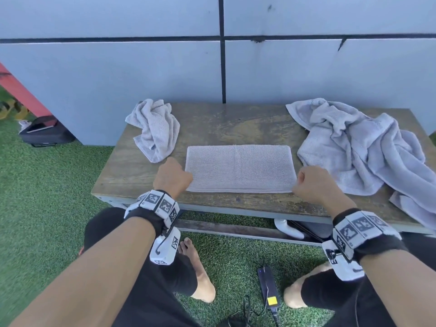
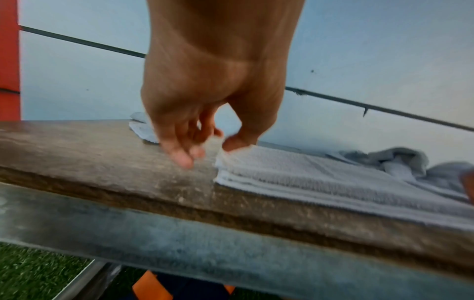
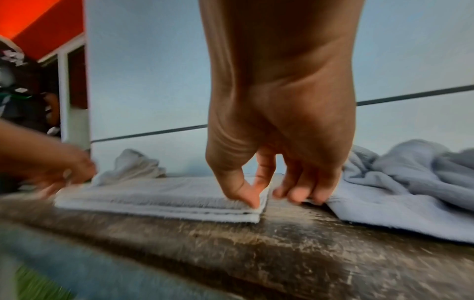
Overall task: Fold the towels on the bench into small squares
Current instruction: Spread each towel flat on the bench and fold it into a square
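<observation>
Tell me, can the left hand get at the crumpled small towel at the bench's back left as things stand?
Probably yes: the small towel lies just beyond the left hand, nothing between them, though that hand now pinches the folded towel.

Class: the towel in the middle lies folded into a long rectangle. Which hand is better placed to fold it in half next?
Probably the right hand: it already pinches the folded towel's near right corner, while the left hand looks blurred at its end.
</observation>
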`<act>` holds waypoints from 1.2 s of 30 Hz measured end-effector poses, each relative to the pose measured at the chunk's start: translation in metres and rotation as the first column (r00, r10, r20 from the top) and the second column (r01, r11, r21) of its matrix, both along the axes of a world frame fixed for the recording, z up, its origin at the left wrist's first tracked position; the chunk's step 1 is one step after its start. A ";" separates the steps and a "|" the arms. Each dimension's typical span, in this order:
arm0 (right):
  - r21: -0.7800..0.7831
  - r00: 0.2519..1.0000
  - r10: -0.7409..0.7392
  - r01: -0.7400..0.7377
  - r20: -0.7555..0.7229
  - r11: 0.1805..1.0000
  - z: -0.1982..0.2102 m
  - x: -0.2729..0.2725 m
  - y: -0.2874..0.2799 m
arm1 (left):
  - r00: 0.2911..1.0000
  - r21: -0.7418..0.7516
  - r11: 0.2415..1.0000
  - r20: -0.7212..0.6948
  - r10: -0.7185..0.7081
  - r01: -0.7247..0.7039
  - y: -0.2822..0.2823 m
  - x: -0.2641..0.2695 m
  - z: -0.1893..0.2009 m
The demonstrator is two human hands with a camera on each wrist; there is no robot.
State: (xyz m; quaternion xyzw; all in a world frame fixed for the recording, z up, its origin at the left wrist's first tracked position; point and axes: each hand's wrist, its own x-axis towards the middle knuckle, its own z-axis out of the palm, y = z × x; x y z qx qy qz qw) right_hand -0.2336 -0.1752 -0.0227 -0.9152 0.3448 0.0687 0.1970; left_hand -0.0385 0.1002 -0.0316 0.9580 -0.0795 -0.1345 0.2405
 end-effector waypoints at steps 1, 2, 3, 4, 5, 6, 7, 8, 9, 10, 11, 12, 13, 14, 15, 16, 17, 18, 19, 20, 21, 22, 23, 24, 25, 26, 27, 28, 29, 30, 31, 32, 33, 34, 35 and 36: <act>-0.124 1.000 0.015 -0.016 -0.005 0.992 0.000 0.003 0.004 | 0.996 -0.032 0.999 0.089 -0.018 0.021 -0.005 -0.002 0.000; -0.229 0.999 0.024 -0.017 0.030 0.973 -0.001 0.008 0.008 | 0.983 -0.077 0.994 0.171 -0.061 0.075 -0.013 -0.003 -0.002; -0.285 0.994 0.050 -0.021 0.094 0.958 -0.001 0.017 0.014 | 0.960 -0.102 0.981 0.245 -0.138 0.167 -0.023 -0.004 -0.005; -0.291 0.981 0.097 -0.045 0.167 0.956 -0.002 0.028 0.021 | 0.923 -0.092 0.958 0.307 -0.234 0.273 -0.035 -0.005 -0.008; -0.268 0.962 0.160 -0.098 0.221 0.959 -0.004 0.041 0.028 | 0.877 -0.069 0.926 0.353 -0.326 0.372 -0.048 -0.006 -0.013; -0.232 0.943 0.222 -0.165 0.249 0.959 -0.008 0.054 0.034 | 0.837 -0.050 0.892 0.373 -0.400 0.448 -0.061 -0.007 -0.020; -0.195 0.929 0.273 -0.228 0.249 0.954 -0.015 0.068 0.039 | 0.810 -0.029 0.865 0.370 -0.456 0.500 -0.074 -0.009 -0.026; -0.159 0.923 0.308 -0.277 0.230 0.948 -0.024 0.079 0.044 | 0.791 0.006 0.846 0.353 -0.501 0.533 -0.086 -0.012 -0.033; -0.124 0.922 0.329 -0.309 0.203 0.943 -0.033 0.087 0.049 | 0.778 0.051 0.832 0.325 -0.537 0.553 -0.095 -0.016 -0.042; -0.101 0.923 0.343 -0.330 0.176 0.939 -0.043 0.092 0.052 | 0.773 0.105 0.822 0.291 -0.564 0.560 -0.101 -0.019 -0.050; -0.100 0.924 0.351 -0.339 0.149 0.935 -0.055 0.094 0.055 | 0.764 0.166 0.811 0.274 -0.584 0.560 -0.103 -0.021 -0.059; -0.112 0.927 0.351 -0.338 0.131 0.934 -0.064 0.094 0.055 | 0.751 0.222 0.802 0.280 -0.598 0.555 -0.102 -0.022 -0.067; -0.125 0.929 0.348 -0.333 0.123 0.935 -0.072 0.094 0.055 | 0.742 0.252 0.797 0.290 -0.604 0.550 -0.101 -0.021 -0.072; -0.130 0.930 0.347 -0.331 0.120 0.934 -0.077 0.093 0.054 | 0.740 0.256 0.795 0.294 -0.605 0.549 -0.101 -0.020 -0.075; -0.130 0.930 0.347 -0.331 0.121 0.934 -0.078 0.093 0.053 | 0.741 0.249 0.796 0.292 -0.605 0.552 -0.100 -0.020 -0.076; -0.133 0.929 0.347 -0.331 0.125 0.934 -0.079 0.092 0.053 | 0.740 0.243 0.797 0.295 -0.604 0.553 -0.100 -0.019 -0.077; -0.143 0.928 0.348 -0.329 0.132 0.933 -0.079 0.093 0.053 | 0.738 0.242 0.798 0.303 -0.603 0.552 -0.101 -0.019 -0.077; -0.152 0.928 0.346 -0.325 0.138 0.933 -0.079 0.093 0.053 | 0.738 0.241 0.798 0.305 -0.602 0.552 -0.101 -0.018 -0.077; -0.156 0.929 0.343 -0.322 0.140 0.934 -0.078 0.092 0.052 | 0.740 0.238 0.799 0.303 -0.601 0.552 -0.101 -0.017 -0.077; -0.160 0.930 0.341 -0.319 0.140 0.934 -0.078 0.092 0.053 | 0.742 0.238 0.800 0.298 -0.600 0.551 -0.101 -0.017 -0.078; -0.166 0.930 0.340 -0.316 0.138 0.934 -0.079 0.091 0.053 | 0.744 0.240 0.800 0.295 -0.600 0.550 -0.100 -0.017 -0.078; -0.172 0.931 0.338 -0.313 0.137 0.934 -0.079 0.090 0.052 | 0.746 0.239 0.801 0.293 -0.598 0.549 -0.099 -0.017 -0.079; -0.178 0.932 0.334 -0.309 0.138 0.934 -0.079 0.090 0.052 | 0.750 0.230 0.805 0.291 -0.594 0.547 -0.098 -0.017 -0.078; -0.181 0.933 0.331 -0.305 0.140 0.935 -0.079 0.089 0.051 | 0.755 0.220 0.809 0.290 -0.588 0.546 -0.098 -0.016 -0.078; -0.183 0.935 0.326 -0.299 0.141 0.937 -0.079 0.089 0.051 | 0.759 0.213 0.813 0.289 -0.583 0.542 -0.097 -0.016 -0.078; -0.181 0.937 0.318 -0.291 0.143 0.939 -0.079 0.088 0.050 | 0.763 0.211 0.816 0.288 -0.578 0.538 -0.096 -0.015 -0.078; -0.178 0.940 0.309 -0.282 0.143 0.943 -0.079 0.087 0.050 | 0.768 0.210 0.820 0.286 -0.573 0.533 -0.094 -0.015 -0.079; -0.177 0.943 0.298 -0.272 0.144 0.946 -0.079 0.086 0.049 | 0.775 0.209 0.825 0.283 -0.566 0.526 -0.092 -0.014 -0.079; -0.180 0.946 0.289 -0.261 0.147 0.948 -0.078 0.085 0.048 | 0.780 0.209 0.828 0.281 -0.560 0.519 -0.089 -0.013 -0.079; -0.183 0.948 0.280 -0.251 0.149 0.950 -0.078 0.083 0.047 | 0.782 0.209 0.831 0.282 -0.556 0.515 -0.088 -0.012 -0.079; -0.186 0.950 0.273 -0.244 0.150 0.952 -0.077 0.081 0.045 | 0.784 0.206 0.834 0.286 -0.551 0.511 -0.086 -0.012 -0.078; -0.188 0.952 0.269 -0.240 0.147 0.952 -0.077 0.079 0.044 | 0.786 0.201 0.838 0.290 -0.546 0.508 -0.085 -0.012 -0.078; -0.190 0.954 0.265 -0.237 0.140 0.953 -0.077 0.078 0.042 | 0.789 0.196 0.841 0.292 -0.540 0.504 -0.084 -0.011 -0.077; -0.190 0.956 0.259 -0.232 0.134 0.954 -0.077 0.076 0.039 | 0.792 0.193 0.844 0.294 -0.536 0.500 -0.082 -0.011 -0.076; -0.188 0.959 0.251 -0.225 0.130 0.956 -0.077 0.074 0.036 | 0.794 0.194 0.847 0.296 -0.531 0.495 -0.080 -0.011 -0.076; -0.185 0.962 0.243 -0.218 0.128 0.958 -0.077 0.073 0.033 | 0.797 0.197 0.851 0.297 -0.526 0.487 -0.077 -0.010 -0.075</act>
